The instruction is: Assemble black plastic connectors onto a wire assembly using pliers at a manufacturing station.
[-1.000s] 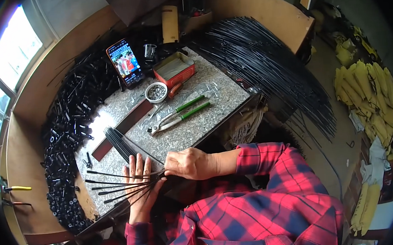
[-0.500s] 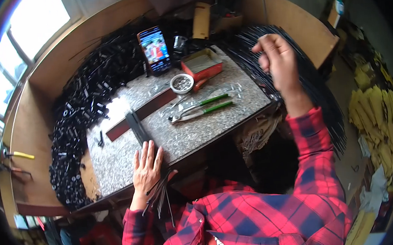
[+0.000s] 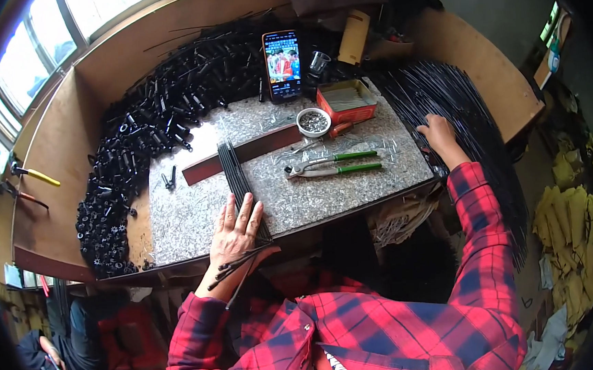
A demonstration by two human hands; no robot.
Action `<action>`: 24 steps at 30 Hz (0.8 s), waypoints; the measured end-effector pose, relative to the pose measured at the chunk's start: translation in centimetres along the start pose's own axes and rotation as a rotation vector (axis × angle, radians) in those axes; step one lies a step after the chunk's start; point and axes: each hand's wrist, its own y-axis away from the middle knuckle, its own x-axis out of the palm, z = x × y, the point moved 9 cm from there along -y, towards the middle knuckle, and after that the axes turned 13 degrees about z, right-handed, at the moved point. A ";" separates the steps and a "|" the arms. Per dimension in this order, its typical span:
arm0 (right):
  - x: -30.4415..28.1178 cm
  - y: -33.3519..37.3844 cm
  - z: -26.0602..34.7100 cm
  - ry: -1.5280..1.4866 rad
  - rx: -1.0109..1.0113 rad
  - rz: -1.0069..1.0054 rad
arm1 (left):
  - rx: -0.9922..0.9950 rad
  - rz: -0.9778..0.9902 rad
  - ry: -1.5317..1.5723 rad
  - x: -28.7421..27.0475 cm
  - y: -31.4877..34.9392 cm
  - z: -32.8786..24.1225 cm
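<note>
My left hand [image 3: 234,234] lies at the near edge of the speckled board [image 3: 325,197], its fingers stretched over a bundle of thin black rods [image 3: 236,172]. The thumb is at the bundle's right side, and several rod ends stick out by the wrist. The far part of the bundle crosses a dark reddish-brown bar [image 3: 269,143] on the board. My right hand [image 3: 442,137] is at the left side of a large heap of black rods [image 3: 434,86]. Its fingers are curled together; whether a rod is between them cannot be made out.
Green-handled pliers [image 3: 336,165], a white bowl of small metal bits [image 3: 313,122] and a red tin [image 3: 347,102] rest on the board. Behind stands a lit phone [image 3: 282,66]. Black tubular parts [image 3: 149,137] fill the left side. A person [image 3: 54,360] is at lower left.
My right hand has come down from above onto the rod heap. My left hand stays on the bundle. The whole view has shifted, so the bench appears farther right.
</note>
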 end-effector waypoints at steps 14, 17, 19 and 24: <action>-0.7 -6.4 0.5 0.100 -0.045 -0.047 | 0.051 -0.031 0.088 -0.9 -0.4 -0.2; -2.5 -6.5 3.4 0.173 0.012 -0.152 | 0.037 -0.050 0.054 -1.0 -0.4 -0.2; -4.3 -6.5 7.7 0.029 -0.203 -0.213 | 0.031 -0.027 0.069 -1.0 -0.6 -0.2; -3.2 -6.8 17.1 -0.115 -0.593 -0.066 | 0.038 0.020 0.106 -1.6 -0.6 -0.4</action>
